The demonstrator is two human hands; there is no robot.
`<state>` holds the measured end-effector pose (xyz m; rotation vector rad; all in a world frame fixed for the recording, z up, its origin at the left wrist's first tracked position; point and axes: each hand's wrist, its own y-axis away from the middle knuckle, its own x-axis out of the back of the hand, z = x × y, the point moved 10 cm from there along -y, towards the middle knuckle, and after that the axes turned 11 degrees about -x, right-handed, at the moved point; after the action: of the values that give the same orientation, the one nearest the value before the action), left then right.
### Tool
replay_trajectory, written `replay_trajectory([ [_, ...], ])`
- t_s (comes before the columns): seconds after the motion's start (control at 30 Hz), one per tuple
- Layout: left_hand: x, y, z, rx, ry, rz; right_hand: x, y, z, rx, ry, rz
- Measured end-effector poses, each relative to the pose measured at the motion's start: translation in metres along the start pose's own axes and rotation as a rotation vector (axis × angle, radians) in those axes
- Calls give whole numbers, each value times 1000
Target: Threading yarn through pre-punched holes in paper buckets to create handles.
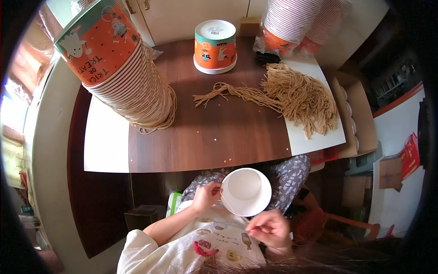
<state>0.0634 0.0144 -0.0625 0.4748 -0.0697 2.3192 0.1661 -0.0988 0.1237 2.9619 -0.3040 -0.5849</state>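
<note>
A white paper bucket (246, 192) rests in my lap, its open mouth facing up. My left hand (207, 197) is closed at the left side of its rim, pinching a thin tan cord (223, 197). From there the cord runs down along the front of the bucket toward my right hand. Just below the rim on the right is my right hand (270, 229), slightly blurred, with thumb and forefinger drawn together. Whatever lies between those fingertips is too small to make out.
A tall stack of orange and green buckets with cord handles (123, 73) leans at the table's left. One upside-down bucket (215, 48) stands at the back. Bundled tan cords (301, 98) lie on the right, near bagged buckets (292, 23) and a cardboard box (360, 114).
</note>
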Motion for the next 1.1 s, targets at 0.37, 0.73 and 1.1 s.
replay_trajectory([
  [0.37, -49, -67, 129, -846, -652, -330, 48, 64, -73, 472, -230, 239],
  [0.73, -163, -74, 151, -1174, -840, -822, 54, 58, -38, 358, -310, 226],
  [1.1, -83, -66, 176, -1106, -389, -299, 82, 22, -4, 334, -564, 348],
])
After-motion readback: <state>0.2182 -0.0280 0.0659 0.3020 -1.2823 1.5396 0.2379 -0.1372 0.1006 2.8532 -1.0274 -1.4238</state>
